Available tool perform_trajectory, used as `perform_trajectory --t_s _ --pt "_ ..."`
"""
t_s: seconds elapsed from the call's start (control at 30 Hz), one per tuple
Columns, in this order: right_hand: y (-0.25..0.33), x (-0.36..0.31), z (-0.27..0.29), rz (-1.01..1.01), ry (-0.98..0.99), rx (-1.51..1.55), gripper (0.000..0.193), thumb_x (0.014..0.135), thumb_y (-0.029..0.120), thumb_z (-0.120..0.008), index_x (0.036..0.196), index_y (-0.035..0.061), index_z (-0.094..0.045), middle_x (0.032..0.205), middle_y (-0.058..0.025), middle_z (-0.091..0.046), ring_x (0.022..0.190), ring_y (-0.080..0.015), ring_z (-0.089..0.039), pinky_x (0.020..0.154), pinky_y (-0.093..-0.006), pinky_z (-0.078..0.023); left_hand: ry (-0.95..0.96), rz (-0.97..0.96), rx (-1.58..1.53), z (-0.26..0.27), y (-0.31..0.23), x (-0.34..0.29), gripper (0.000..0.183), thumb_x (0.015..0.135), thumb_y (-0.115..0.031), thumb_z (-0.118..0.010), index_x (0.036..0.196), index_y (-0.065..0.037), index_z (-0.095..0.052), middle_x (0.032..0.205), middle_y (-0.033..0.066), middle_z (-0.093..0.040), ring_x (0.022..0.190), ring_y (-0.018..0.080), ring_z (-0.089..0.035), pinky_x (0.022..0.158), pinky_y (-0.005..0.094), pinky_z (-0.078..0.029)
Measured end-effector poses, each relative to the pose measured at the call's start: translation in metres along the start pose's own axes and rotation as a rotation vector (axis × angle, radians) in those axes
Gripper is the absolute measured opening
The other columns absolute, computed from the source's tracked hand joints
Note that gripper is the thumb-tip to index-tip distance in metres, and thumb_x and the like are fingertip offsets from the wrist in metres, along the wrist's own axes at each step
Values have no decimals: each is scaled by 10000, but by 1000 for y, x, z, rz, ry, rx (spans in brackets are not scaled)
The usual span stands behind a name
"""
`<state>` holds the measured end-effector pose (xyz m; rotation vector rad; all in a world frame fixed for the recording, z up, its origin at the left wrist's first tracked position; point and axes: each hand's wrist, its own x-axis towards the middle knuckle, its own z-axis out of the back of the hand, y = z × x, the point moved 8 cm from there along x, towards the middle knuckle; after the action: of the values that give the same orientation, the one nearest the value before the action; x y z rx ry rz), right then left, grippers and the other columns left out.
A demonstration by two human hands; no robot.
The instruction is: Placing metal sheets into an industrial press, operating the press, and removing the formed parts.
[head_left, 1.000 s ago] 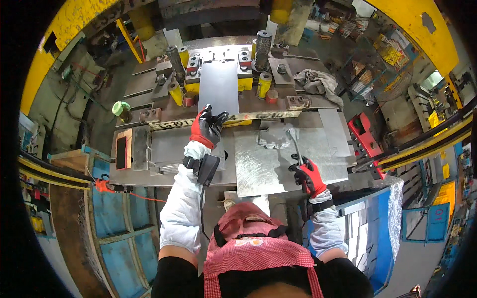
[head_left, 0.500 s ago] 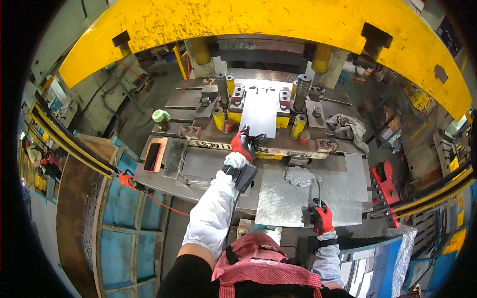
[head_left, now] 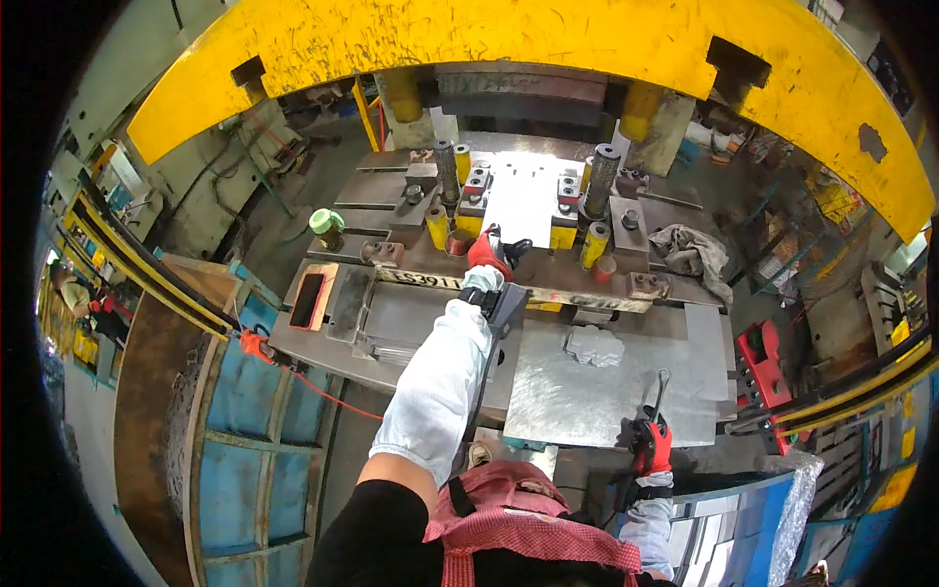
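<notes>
My left hand (head_left: 492, 254), in a red and black glove, is at the near edge of a bright flat metal sheet (head_left: 518, 205). Its fingers appear to grip that edge, though the underside is hidden. The sheet lies between the guide posts of the press die. Low on the right, my right hand (head_left: 652, 448), gloved alike, is closed round a slim metal tool (head_left: 662, 388) with a loop-like tip. This tool is over a large grey metal plate (head_left: 558, 401), on which rests a small stack of cut metal pieces (head_left: 594, 345).
A yellow press beam (head_left: 489, 39) arches overhead. Dark guide posts (head_left: 602, 181) flank the die. A stack of metal sheets (head_left: 411, 318) sits left of the plate. A grey rag (head_left: 690, 254), a green-lidded jar (head_left: 327, 227) and a red-edged phone-like object (head_left: 311, 299) lie around.
My left hand has moved forward, and the metal sheet has slid deeper into the die. My right hand has shifted slightly right and nearer me with the tool.
</notes>
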<state>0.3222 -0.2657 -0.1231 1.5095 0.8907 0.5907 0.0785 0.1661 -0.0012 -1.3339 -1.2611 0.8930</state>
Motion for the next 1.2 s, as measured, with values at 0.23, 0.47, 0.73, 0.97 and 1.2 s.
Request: perform_trajectory --t_s 0.23,0.47,0.73,0.97,1.2 --pt "-43 21 43 -346 -142 461 359 795 216 -576 1117 133 -442 675 -88 -525 454 -193 -488 397 -332 -428 67 119 -200 35 6 -81 416 871 -377 -490 1174 -92 -487 1110 102 -560 949 254 -570 757 397 -498" --pt "-15 19 19 -281 -107 447 370 800 208 -573 1139 139 -442 698 -98 -530 458 -190 -476 397 -322 -410 -344 -63 851 178 31 -267 467 811 -280 -551 1242 -128 -452 1193 63 -522 1032 310 -524 853 379 -434" --pt "-27 21 24 -314 -72 444 344 832 254 -562 1138 132 -463 731 -102 -541 490 -183 -469 424 -318 -401 207 279 1750 166 63 -278 659 750 -191 -524 1349 -153 -252 1411 107 -238 1280 353 -239 934 508 -341" --pt "-29 24 29 -287 19 394 406 830 223 -551 1212 145 -436 824 -131 -578 526 -199 -509 457 -333 -437 321 484 1766 182 85 -256 649 749 -329 -567 1329 -189 -310 1420 100 -223 1284 393 -207 1002 475 -313" --pt "-25 21 34 -282 -111 328 260 839 276 -543 1048 132 -487 681 -76 -530 470 -167 -467 410 -305 -395 337 393 1705 176 94 -252 626 796 -274 -472 1361 -135 -238 1402 164 -235 1259 447 -221 1013 453 -300"
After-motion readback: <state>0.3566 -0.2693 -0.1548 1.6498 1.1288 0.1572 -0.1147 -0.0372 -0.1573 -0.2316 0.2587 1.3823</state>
